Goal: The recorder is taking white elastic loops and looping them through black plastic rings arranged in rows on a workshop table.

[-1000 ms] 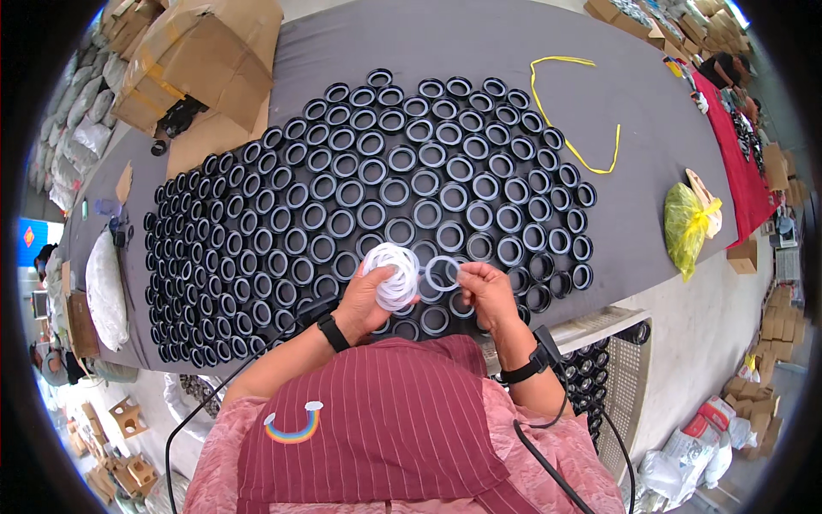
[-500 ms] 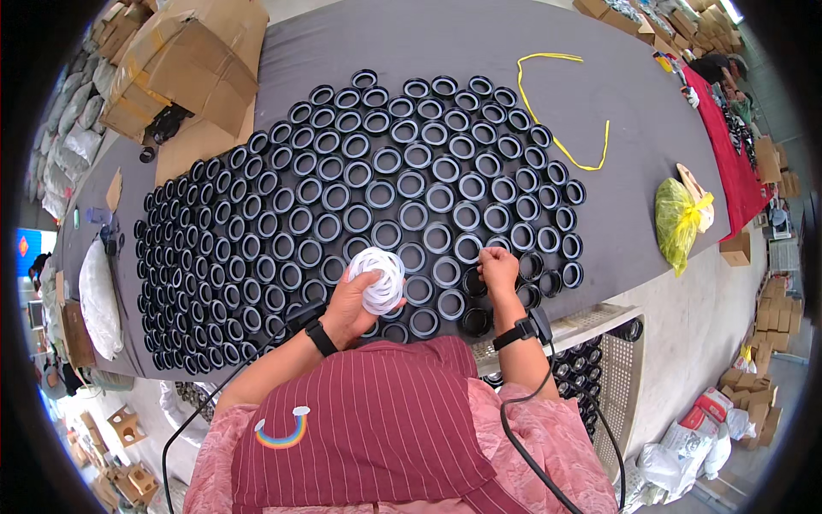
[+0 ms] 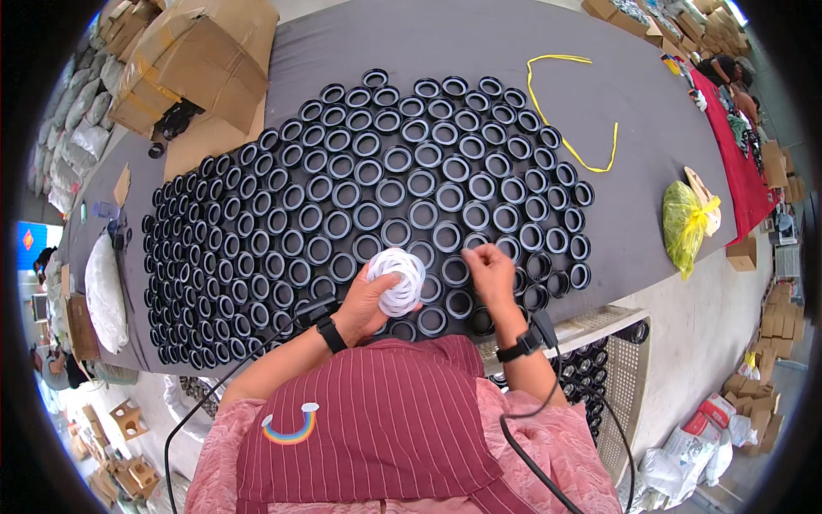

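My left hand (image 3: 364, 307) is closed around a stack of thin, translucent white rings (image 3: 410, 279), its thumb pressing on top. To its right, my right hand (image 3: 492, 272) is raised over the nearer part of the array, with thumb and fingers pinched together. Whatever those fingertips hold, if anything, is too small to make out. Beneath both hands, many black rings (image 3: 408, 182) lie close together on the table, most with a pale grey inner band. Several near the front right corner, beside my right hand, look black all through (image 3: 528, 265).
A dark grey cloth (image 3: 411, 43) covers the table. Cardboard boxes (image 3: 218, 68) stand at the far left. A yellow strap (image 3: 540, 110) and a tied yellow bag (image 3: 685, 227) lie to the right. Below the front edge is a perforated crate (image 3: 625, 385) with more black rings. Cables hang from both wrists.
My right hand has shifted left and lifted from the black rings, closer to the white stack. My left hand keeps its grip. The whole view has moved slightly.
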`<state>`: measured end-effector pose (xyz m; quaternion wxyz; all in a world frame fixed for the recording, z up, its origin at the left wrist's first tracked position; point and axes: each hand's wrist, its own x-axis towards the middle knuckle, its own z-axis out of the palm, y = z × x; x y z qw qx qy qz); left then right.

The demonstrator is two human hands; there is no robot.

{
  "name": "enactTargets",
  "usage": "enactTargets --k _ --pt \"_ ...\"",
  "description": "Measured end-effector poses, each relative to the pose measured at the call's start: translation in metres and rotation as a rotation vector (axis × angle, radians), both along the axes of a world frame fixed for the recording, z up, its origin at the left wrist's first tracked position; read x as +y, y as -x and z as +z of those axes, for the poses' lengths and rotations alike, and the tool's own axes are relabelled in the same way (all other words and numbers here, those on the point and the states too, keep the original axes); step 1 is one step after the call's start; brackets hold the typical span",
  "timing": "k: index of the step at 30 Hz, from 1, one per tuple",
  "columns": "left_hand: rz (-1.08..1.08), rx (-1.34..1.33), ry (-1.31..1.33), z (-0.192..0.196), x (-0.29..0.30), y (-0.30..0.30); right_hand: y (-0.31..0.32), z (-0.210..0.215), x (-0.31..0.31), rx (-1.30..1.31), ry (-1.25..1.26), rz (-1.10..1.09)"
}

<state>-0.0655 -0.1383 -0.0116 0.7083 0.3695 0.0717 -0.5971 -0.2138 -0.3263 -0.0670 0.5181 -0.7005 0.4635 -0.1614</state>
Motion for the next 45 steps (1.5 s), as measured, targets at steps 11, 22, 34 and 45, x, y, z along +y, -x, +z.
enactTargets --k 11,22,34,45 --pt "0.063 -0.042 -0.011 -0.001 0.001 0.009 -0.018 0.045 0.082 -0.404 -0.579 0.08" --pt "0.022 0.026 -0.012 0.005 0.006 0.01 0.004 0.048 0.069 -0.366 -0.672 0.031" --pt "0.021 -0.023 -0.002 0.009 0.01 0.008 0.087 -0.026 -0.029 0.023 -0.361 -0.195" --pt "0.033 -0.019 0.002 0.008 0.014 0.009 0.071 -0.051 -0.018 0.348 0.248 0.02"
